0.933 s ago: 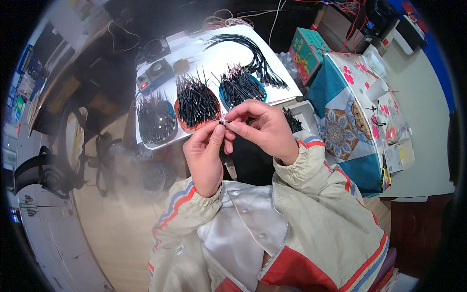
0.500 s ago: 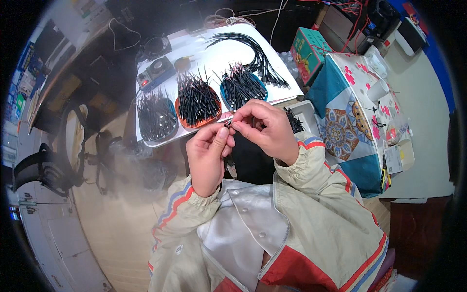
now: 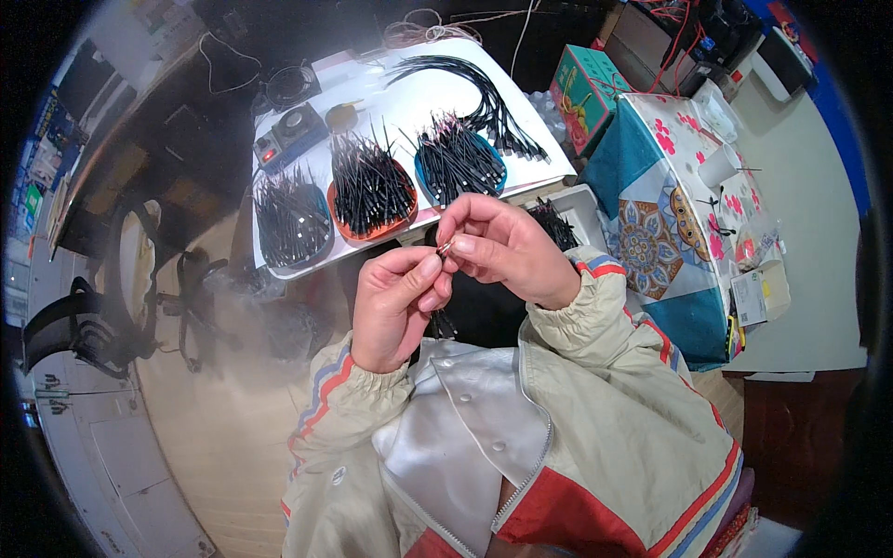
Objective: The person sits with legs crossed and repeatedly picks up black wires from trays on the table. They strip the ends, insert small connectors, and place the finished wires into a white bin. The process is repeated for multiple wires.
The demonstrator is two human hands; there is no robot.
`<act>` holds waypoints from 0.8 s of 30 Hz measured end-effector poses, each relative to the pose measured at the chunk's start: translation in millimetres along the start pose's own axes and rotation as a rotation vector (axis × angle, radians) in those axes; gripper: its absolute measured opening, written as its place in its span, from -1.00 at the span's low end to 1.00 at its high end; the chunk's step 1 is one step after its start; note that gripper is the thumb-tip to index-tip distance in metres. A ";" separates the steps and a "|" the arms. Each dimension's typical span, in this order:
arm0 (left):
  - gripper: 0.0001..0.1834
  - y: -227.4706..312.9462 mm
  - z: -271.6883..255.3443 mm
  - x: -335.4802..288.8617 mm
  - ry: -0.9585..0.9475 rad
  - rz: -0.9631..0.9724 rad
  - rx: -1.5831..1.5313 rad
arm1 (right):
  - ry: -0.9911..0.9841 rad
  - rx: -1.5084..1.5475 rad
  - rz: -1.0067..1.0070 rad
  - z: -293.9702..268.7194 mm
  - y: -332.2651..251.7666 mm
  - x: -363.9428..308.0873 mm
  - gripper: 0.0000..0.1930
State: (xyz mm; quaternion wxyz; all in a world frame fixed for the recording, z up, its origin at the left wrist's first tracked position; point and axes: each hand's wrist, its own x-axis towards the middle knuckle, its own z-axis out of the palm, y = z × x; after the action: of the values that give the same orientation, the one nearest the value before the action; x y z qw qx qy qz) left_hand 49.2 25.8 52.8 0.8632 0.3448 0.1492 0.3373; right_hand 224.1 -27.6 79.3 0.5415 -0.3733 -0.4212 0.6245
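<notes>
My left hand is closed in a pinch on a short black cable, whose lower end hangs dark beneath the fingers. Opposite it, my right hand pinches the thin wire ends at the cable's tip, thumb against forefinger. The fingertips of both hands nearly touch, and the fine detail between them is too small to make out. Beyond the hands, black cables stand bunched in an orange basket, a blue basket and a further basket at the left holding more cables.
A white table carries the baskets, a small grey box-shaped device and a loose bundle of black cables. More cables lie in a white bin by my right arm. A cloth-covered table stands at the right, a black chair at the left.
The cable's hanging end has drawn up and back behind my left hand. My right hand has turned slightly and shifted a little. The whole view has tilted slightly.
</notes>
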 end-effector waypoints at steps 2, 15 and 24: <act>-0.81 0.2 -0.9 0.5 -0.037 -0.012 -0.014 | -0.009 0.000 0.003 -0.8 0.4 0.9 -0.86; -0.85 -5.1 -20.4 3.2 -0.168 0.048 0.600 | -0.253 0.553 0.372 -27.6 45.5 7.3 -0.79; -0.81 -22.5 -37.0 37.5 0.078 -0.016 0.342 | 0.819 -1.193 -0.148 -215.6 23.9 103.2 -0.75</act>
State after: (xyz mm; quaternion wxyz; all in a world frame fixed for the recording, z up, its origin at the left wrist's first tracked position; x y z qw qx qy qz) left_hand 69.1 57.8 9.7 0.7882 0.4720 0.2405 0.3132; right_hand 400.4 99.5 -23.0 0.4009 -0.7794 -0.4777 0.0607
